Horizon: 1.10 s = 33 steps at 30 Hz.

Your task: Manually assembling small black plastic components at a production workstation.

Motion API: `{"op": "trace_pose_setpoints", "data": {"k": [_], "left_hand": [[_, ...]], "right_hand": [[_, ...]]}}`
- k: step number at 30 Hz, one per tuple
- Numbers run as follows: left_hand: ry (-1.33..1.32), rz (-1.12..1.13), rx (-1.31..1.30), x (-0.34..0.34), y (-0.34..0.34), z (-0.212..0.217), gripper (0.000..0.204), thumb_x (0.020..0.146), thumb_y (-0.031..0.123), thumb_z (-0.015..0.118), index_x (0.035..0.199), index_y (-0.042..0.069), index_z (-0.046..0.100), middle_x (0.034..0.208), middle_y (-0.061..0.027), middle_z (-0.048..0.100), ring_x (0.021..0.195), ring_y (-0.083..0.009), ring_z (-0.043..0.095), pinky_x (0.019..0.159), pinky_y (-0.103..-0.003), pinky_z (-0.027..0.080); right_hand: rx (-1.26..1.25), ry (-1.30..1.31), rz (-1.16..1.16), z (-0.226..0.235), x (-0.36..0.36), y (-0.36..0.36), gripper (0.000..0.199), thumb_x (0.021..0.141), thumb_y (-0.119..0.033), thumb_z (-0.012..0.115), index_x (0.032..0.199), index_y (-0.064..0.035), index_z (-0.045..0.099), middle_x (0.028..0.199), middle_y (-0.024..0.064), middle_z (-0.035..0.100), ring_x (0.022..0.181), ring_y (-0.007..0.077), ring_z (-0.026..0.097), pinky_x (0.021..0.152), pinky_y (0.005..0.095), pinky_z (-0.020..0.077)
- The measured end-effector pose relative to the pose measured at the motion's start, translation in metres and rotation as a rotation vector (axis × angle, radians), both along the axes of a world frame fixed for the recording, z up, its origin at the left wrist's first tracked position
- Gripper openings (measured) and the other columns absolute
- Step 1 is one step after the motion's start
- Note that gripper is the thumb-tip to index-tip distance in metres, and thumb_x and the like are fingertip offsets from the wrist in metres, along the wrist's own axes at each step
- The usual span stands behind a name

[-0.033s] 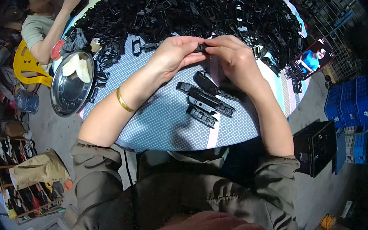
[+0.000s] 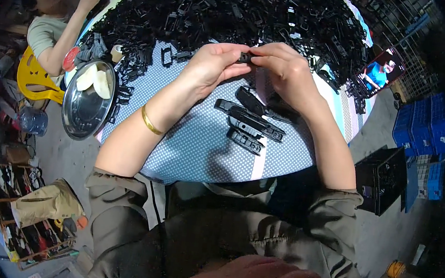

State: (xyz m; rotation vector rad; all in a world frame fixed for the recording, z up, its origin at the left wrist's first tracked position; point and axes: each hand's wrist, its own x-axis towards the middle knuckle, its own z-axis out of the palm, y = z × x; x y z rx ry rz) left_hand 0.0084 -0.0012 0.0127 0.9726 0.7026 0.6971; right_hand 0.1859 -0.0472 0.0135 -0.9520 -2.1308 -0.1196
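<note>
Between my two hands is a small black plastic part [image 2: 244, 58], mostly covered by my fingers. My left hand [image 2: 214, 65] pinches it from the left, thumb on top. The fingertips of my right hand [image 2: 282, 64] close on its right side. Below my hands lie several long black plastic parts [image 2: 249, 119], grouped side by side on the patterned tablecloth [image 2: 189, 141]. Just beyond my fingers begins a wide heap of similar black parts [image 2: 230, 15]. What exact kind of part I hold is too hidden to make out.
On the left, a metal tray [image 2: 78, 118] holds pale fruit pieces [image 2: 94, 81]. Another person [image 2: 52, 26] sits beyond it near a yellow chair [image 2: 31, 75]. A lit phone [image 2: 378, 73] stands at the right edge. Blue crates [image 2: 424, 125] and a black crate [image 2: 381, 180] are on the floor.
Both hands keep nearly the same grip on the small black part. The whole view has shifted very slightly; nothing is let go or picked up.
</note>
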Motion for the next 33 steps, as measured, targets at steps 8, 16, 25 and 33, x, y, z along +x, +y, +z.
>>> {"op": "trace_pose_setpoints", "data": {"k": [8, 16, 25, 33], "left_hand": [[-0.113, -0.040, -0.060, 0.001, -0.001, -0.002, 0.028, 0.092, 0.007, 0.041, 0.115, -0.008, 0.046, 0.107, -0.0163, 0.054, 0.096, -0.0222, 0.058, 0.086, -0.031, 0.050], [-0.250, -0.111, -0.025, -0.002, 0.009, -0.009, 0.032, 0.091, 0.007, 0.043, 0.119, -0.006, 0.044, 0.108, -0.0163, 0.055, 0.094, -0.0236, 0.059, 0.084, -0.034, 0.051], [-0.156, 0.053, 0.024, -0.008, 0.017, -0.003, 0.038, 0.091, 0.007, 0.042, 0.125, -0.008, 0.033, 0.104, -0.0218, 0.054, 0.091, -0.0294, 0.061, 0.077, -0.033, 0.053], [-0.084, 0.068, 0.039, -0.008, 0.014, 0.001, 0.037, 0.091, 0.007, 0.041, 0.124, -0.009, 0.035, 0.100, -0.0210, 0.055, 0.087, -0.0261, 0.062, 0.074, -0.030, 0.054]], "right_hand": [[0.026, 0.053, 0.026, -0.008, -0.004, 0.003, 0.030, 0.056, 0.008, 0.060, 0.084, -0.0005, 0.063, 0.093, 0.0120, 0.064, 0.087, 0.0287, 0.060, 0.072, 0.0349, 0.0510], [0.184, -0.037, -0.117, -0.007, -0.007, 0.006, 0.034, 0.071, -0.001, 0.064, 0.105, -0.0051, 0.059, 0.097, 0.0104, 0.063, 0.096, 0.0239, 0.059, 0.092, 0.0447, 0.0410], [-0.240, 0.604, -0.285, 0.007, 0.056, 0.016, 0.023, 0.084, -0.010, 0.057, 0.105, -0.0026, 0.060, 0.096, 0.0059, 0.063, 0.088, 0.0110, 0.057, 0.078, 0.0244, 0.0450], [-0.250, -0.263, -0.534, 0.000, 0.025, 0.002, 0.019, 0.070, -0.025, 0.067, 0.075, -0.0059, 0.066, 0.072, 0.0096, 0.059, 0.070, 0.0264, 0.059, 0.062, 0.0362, 0.0475]]}}
